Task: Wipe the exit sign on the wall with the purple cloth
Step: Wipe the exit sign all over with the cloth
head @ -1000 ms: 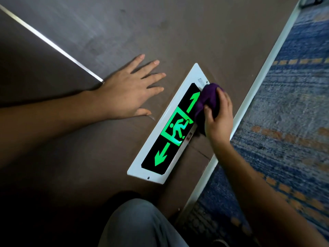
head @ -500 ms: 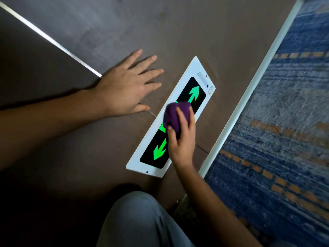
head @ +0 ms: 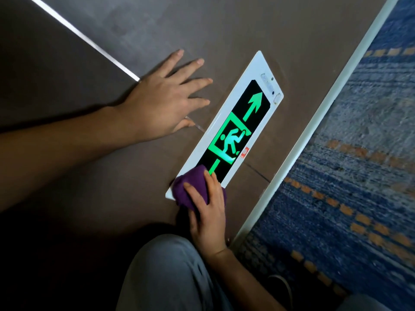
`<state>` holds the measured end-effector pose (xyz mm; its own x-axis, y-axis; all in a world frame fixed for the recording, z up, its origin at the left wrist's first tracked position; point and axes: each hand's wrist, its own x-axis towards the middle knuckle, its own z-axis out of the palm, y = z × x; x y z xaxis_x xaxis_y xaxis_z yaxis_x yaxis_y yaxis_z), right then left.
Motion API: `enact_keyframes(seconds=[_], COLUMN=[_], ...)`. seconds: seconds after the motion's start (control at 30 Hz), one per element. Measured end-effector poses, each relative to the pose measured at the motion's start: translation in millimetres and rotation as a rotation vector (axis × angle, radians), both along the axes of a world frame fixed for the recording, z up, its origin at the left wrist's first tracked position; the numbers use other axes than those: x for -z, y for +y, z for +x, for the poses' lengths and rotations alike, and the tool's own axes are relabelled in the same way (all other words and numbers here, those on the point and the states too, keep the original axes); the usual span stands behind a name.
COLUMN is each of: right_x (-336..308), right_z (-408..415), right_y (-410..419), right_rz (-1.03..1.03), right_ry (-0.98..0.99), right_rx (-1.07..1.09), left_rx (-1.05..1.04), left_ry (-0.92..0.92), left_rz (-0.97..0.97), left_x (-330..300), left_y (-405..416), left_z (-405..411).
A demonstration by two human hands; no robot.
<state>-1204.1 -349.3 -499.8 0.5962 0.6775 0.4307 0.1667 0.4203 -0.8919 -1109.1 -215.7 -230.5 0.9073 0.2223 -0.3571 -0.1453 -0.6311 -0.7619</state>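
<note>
Brown wall (head: 202,30): right hand (head: 208,212) presses purple cloth (head: 193,187) onto exit sign (head: 253,86).

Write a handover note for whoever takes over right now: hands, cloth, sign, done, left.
Left hand: open, flat on the brown wall beside the exit sign, holding nothing.
Right hand: closed on the bunched purple cloth, pressing it onto the sign's near end, over the lower arrow and the white frame corner.
Done: the cloth started at the far arrow end a second ago and has swept the full length of the face.
Left: whether the sign is clean cannot be told; probably another pass, plus the white frame edges and the far end with the small indicator lights.
</note>
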Motion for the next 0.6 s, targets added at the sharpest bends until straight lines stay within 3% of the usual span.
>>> enact_keyframes(seconds=[0.17, 0.37, 0.6], right_x=[29, 49, 14], right_z=[13, 13, 34], right_y=[7, -3, 22], right_rz=[-0.051, -0.240, -0.085], right_ry=[-0.132, 0.041, -0.004], right_rx=[0.011, -0.008, 0.062], left_rx=[-0.015, -0.012, -0.014], left_ry=[0.024, 0.025, 0.033], left_rz=[-0.008, -0.001, 0.018], left_x=[-1, -1, 2], left_y=[0, -5, -5], left_z=[0, 3, -2])
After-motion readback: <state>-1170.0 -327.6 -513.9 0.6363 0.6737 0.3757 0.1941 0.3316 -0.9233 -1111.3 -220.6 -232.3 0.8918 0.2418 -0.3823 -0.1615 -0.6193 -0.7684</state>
